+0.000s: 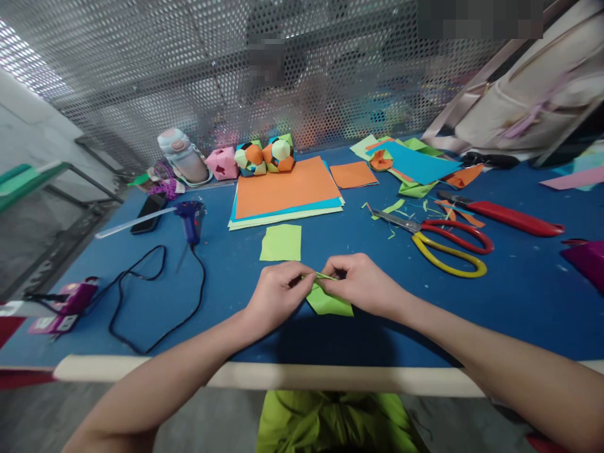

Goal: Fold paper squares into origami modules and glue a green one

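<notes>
Between my two hands is a piece of green paper (330,303), its upper edge folded into a narrow strip. My left hand (282,286) pinches the left end of that fold between thumb and fingers. At the right end, my right hand (361,282) is closed on the same fold. The lower part of the paper hangs or lies below the fingertips. Just beyond my left hand lies a light green square (282,243), flat on the blue table (226,277). Behind it is a stack of orange, blue and pale green sheets (287,192).
Scissors (448,245) and a red-handled cutter (516,217) lie at right among scraps. A glue gun (190,220) with a looping cord is at left, near a phone (150,212). Folded paper balls (279,154) and a bottle (182,157) stand at the back.
</notes>
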A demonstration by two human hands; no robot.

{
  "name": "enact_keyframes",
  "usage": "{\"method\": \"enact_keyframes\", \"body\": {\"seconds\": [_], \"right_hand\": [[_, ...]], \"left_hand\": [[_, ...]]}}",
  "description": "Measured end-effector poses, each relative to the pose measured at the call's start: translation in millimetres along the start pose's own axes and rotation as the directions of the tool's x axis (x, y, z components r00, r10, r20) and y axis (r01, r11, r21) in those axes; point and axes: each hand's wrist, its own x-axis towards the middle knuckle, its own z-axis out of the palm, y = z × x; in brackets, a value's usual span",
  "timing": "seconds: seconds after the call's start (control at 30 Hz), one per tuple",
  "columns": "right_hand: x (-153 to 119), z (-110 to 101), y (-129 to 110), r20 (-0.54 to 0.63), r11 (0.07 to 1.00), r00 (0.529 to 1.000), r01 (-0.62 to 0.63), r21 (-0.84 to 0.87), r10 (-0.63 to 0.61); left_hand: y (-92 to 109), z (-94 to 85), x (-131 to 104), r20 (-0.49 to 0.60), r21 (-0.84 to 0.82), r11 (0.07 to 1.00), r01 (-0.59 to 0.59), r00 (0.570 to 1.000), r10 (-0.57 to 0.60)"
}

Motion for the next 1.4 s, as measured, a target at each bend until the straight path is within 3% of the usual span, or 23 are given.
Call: {"method": "enact_keyframes", "body": {"seconds": [0.17, 0.37, 0.63, 0.83, 1.07, 1.3, 1.4], "right_hand": [[1.6, -3.7, -0.3, 0.038, 0.999, 0.999, -0.027, -0.023, 0.028], [2.0, -10.3, -3.9, 0.155, 0.998, 0.986, -0.06, -0.034, 0.064], [1.7, -2.3, -1.6, 0.049, 0.997, 0.998, -0.035, -0.073, 0.038], [0.5, -1.0, -0.2, 0.037, 0.989, 0.999, -0.003, -0.147, 0.008], [-2.7, -4.7, -2.0, 0.001, 0.994, 0.998, 0.06, -0.096, -0.06], [-4.3, -7.4, 7.8, -0.012, 0.949, 0.971, 0.23, -0.215, -0.238], [-5.2, -10.5, 7.9, -0.014, 0.947, 0.97, 0.234, -0.219, -0.243]], "left_hand": [[-0.7, -0.3, 0.4, 0.047, -0.018, 0.997, 0.08, 0.996, -0.08], [-0.8, -0.7, 0.6, 0.015, 0.001, 0.995, 0.1, 0.995, -0.1], [-0.6, 5.5, -2.5, -0.006, -0.017, 0.998, 0.058, 0.998, -0.058], [3.1, 3.1, -2.3, 0.059, -0.03, 0.991, 0.127, 0.99, -0.126], [-1.0, 3.3, -1.0, 0.027, -0.037, 0.981, 0.19, 0.981, -0.19], [-0.9, 4.8, -0.4, 0.046, -0.116, 0.961, 0.253, 0.967, -0.249], [0.1, 3.7, 0.0, 0.026, -0.137, 0.952, 0.275, 0.961, -0.274]]}}
